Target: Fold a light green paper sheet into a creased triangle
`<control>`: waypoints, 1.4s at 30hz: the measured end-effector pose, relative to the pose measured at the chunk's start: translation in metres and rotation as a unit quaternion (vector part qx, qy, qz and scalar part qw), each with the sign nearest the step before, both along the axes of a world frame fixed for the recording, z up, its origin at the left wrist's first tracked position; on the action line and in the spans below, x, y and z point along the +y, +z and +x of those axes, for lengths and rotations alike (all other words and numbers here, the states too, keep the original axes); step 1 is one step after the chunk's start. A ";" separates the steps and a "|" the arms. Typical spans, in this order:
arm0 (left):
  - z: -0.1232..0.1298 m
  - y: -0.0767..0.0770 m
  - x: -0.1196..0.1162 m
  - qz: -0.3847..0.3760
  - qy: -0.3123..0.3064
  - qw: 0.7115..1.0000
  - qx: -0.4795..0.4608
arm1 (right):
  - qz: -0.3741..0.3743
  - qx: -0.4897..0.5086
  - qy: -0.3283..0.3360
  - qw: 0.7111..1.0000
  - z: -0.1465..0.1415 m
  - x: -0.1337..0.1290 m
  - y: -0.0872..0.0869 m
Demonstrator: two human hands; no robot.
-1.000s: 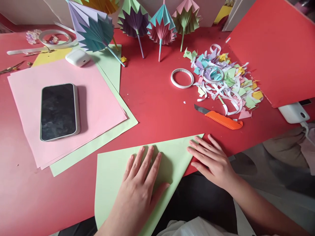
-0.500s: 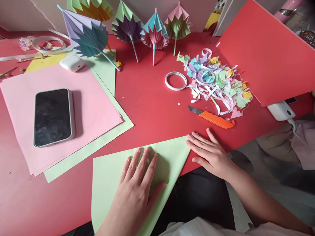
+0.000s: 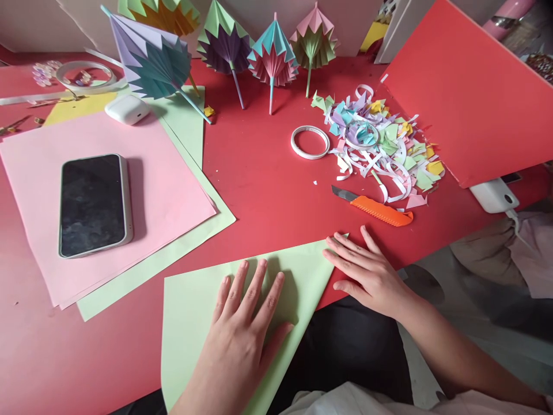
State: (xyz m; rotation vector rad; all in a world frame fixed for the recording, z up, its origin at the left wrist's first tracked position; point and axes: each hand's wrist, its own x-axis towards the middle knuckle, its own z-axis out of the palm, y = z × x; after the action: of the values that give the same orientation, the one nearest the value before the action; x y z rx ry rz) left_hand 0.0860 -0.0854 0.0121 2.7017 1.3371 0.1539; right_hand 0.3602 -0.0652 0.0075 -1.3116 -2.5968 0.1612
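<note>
A light green sheet of paper (image 3: 185, 323) lies at the table's near edge, its right side slanting to a pointed corner as if folded over. My left hand (image 3: 242, 328) rests flat on the middle of this paper, fingers spread. At the pointed right corner my right hand (image 3: 371, 274) presses down with stretched fingers, covering most of that tip. An orange utility knife (image 3: 380, 210), blade out, lies just beyond my right hand. Farther back is a white tape ring (image 3: 310, 142).
Paper scraps (image 3: 384, 138) are heaped at right by a leaning red board (image 3: 470, 98). Several folded paper umbrellas (image 3: 272, 55) stand at the back. At left, a phone (image 3: 93, 204) lies on pink paper (image 3: 173, 184), with a white earbud case (image 3: 127, 109) behind. A white device (image 3: 492, 195) has a cable.
My right hand has slid slightly left along the paper's corner, baring a bit of its tip. The left hand stays on the paper, its fingers a little wider apart.
</note>
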 end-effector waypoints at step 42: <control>0.000 0.004 -0.001 -0.021 -0.005 0.999 0.026 | -0.006 -0.011 0.106 0.994 -0.039 0.002 0.007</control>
State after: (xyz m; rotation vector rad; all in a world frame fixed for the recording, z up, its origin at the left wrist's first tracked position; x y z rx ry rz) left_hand 0.0861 -0.0860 0.0161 2.6957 1.3242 0.0546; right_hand 0.3211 -0.0636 0.0148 -1.0449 -2.7531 0.1982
